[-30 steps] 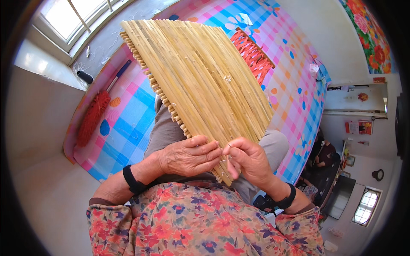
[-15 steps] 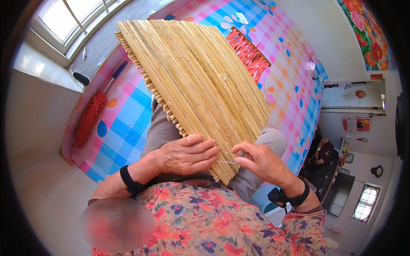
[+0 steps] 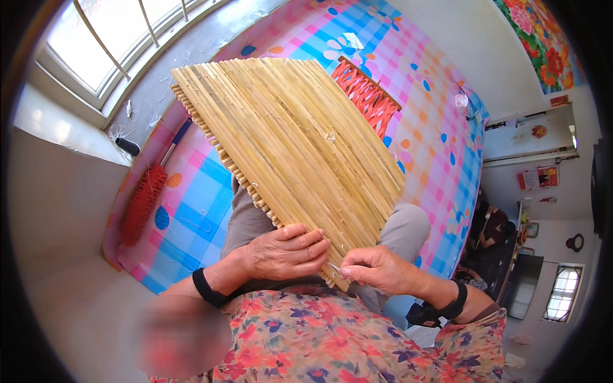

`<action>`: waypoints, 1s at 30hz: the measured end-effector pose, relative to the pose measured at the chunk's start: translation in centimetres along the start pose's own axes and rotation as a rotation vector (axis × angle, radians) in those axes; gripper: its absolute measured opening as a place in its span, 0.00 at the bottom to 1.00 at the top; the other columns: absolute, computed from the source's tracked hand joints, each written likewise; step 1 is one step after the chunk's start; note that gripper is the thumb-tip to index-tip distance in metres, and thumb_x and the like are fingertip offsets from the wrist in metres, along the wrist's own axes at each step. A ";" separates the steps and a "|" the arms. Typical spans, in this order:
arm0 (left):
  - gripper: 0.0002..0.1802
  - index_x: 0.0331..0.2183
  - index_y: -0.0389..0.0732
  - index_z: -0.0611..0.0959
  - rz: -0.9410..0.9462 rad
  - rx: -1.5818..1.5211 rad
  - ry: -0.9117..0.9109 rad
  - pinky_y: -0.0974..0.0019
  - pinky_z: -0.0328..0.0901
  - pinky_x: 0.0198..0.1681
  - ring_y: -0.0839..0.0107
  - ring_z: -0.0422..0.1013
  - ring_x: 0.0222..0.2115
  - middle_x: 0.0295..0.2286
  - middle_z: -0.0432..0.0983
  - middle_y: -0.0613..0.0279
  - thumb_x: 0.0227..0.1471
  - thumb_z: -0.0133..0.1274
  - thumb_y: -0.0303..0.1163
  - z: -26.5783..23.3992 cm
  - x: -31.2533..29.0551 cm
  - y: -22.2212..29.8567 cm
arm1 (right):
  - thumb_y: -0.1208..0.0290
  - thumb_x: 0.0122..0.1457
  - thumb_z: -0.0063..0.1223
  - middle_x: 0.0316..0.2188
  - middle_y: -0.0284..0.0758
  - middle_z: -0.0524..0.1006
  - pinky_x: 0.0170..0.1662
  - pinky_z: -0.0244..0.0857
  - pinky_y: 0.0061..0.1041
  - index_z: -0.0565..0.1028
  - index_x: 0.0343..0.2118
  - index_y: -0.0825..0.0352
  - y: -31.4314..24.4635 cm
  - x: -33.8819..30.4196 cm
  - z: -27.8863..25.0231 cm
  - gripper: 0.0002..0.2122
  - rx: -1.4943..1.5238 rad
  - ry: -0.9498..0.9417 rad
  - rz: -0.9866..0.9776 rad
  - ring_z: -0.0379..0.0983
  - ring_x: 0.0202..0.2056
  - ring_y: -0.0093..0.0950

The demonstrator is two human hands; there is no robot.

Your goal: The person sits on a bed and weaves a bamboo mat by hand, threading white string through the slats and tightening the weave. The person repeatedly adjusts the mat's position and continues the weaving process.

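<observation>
A large panel of pale straw-like stalks [image 3: 287,140], laid side by side and tied with white thread, rests tilted across my knees. My left hand [image 3: 287,253] is closed on its near left edge, fingers curled over the stalks; the fingertips are partly hidden. Close beside it, at the near corner, my right hand [image 3: 378,269] pinches a white thread [image 3: 334,266] that runs short and low over the stalks. Small thread knots [image 3: 330,137] dot the panel's surface.
A checked, flower-printed sheet [image 3: 198,223] spreads beneath and beyond the panel. A red duster [image 3: 143,204] lies at left, near a black thread spool [image 3: 127,146] by the window. Red woven strips on a frame [image 3: 365,89] lie past the panel. Other people [image 3: 491,233] sit far right.
My right hand has moved left and down, closer to the left hand and the panel corner. The thread stretched between the hands now shows much shorter. The view has tilted slightly.
</observation>
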State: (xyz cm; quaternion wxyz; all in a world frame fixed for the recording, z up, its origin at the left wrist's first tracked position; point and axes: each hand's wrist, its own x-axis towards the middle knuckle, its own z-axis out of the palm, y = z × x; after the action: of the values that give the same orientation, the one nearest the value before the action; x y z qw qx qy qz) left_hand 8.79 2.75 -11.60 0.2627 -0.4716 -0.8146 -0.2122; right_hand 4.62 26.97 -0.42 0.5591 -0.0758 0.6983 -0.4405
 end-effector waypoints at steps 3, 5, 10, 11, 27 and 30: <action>0.16 0.42 0.43 0.79 0.006 -0.011 0.004 0.64 0.60 0.53 0.66 0.69 0.50 0.46 0.75 0.62 0.51 0.51 0.37 0.0 0.1 -0.1 | 0.66 0.64 0.52 0.25 0.24 0.73 0.33 0.63 0.19 0.76 0.34 0.68 -0.7 -0.3 -0.3 0.09 0.103 -0.031 0.037 0.66 0.30 0.13; 0.15 0.42 0.43 0.79 0.006 -0.008 0.007 0.64 0.60 0.53 0.66 0.69 0.50 0.46 0.75 0.62 0.52 0.51 0.36 -0.1 0.2 -0.3 | 0.67 0.64 0.52 0.24 0.24 0.73 0.32 0.62 0.18 0.76 0.33 0.68 -1.3 -0.4 -0.4 0.09 0.139 -0.041 0.037 0.65 0.29 0.13; 0.15 0.42 0.43 0.79 -0.024 -0.026 -0.013 0.63 0.60 0.53 0.66 0.69 0.50 0.48 0.74 0.62 0.52 0.51 0.36 -0.4 0.2 0.0 | 0.67 0.65 0.51 0.26 0.25 0.73 0.33 0.62 0.18 0.76 0.36 0.68 -0.8 -0.2 -1.0 0.09 -0.060 -0.007 -0.019 0.65 0.30 0.12; 0.15 0.42 0.43 0.79 -0.031 -0.031 -0.024 0.62 0.60 0.54 0.65 0.69 0.50 0.49 0.74 0.61 0.52 0.52 0.36 -0.5 0.1 0.1 | 0.67 0.65 0.51 0.26 0.25 0.74 0.33 0.62 0.17 0.77 0.37 0.67 -0.7 -0.2 -1.2 0.08 -0.144 0.019 -0.068 0.65 0.31 0.11; 0.14 0.41 0.43 0.84 -0.260 0.091 0.005 0.53 0.56 0.63 0.68 0.71 0.54 0.47 0.78 0.64 0.51 0.58 0.35 -1.3 -1.4 -0.1 | 0.75 0.62 0.53 0.31 0.35 0.74 0.34 0.72 0.25 0.77 0.48 0.63 1.1 0.8 -0.7 0.12 -0.539 0.338 -0.575 0.76 0.31 0.27; 0.14 0.41 0.44 0.84 -0.265 0.098 -0.002 0.54 0.56 0.63 0.69 0.71 0.53 0.47 0.78 0.65 0.51 0.58 0.35 -1.4 -1.4 0.0 | 0.74 0.58 0.56 0.29 0.36 0.73 0.33 0.72 0.29 0.78 0.43 0.62 2.2 1.8 0.6 0.10 -0.734 0.368 -0.638 0.76 0.31 0.33</action>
State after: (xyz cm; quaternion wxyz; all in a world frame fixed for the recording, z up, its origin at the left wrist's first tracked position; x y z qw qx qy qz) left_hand 9.69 1.04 -11.36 0.2543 -0.3466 -0.8794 -0.2047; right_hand 5.27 26.89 -3.25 0.2015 -0.3971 0.8357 -0.3213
